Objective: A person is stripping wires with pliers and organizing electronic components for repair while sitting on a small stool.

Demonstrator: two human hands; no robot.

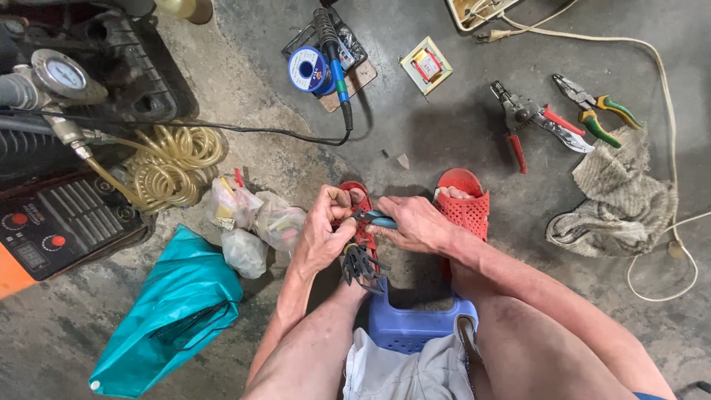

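At frame centre, left hand pinches a small dark wired component steady; right hand grips blue-handled cutters at it; spare pliers lie upper right on the floor.

Bare arms without sleeves, pale grey shorts, red perforated slippers on both feet

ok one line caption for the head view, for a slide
Seated person's right hand works small blue-handled pliers on dark wires held by left hand.
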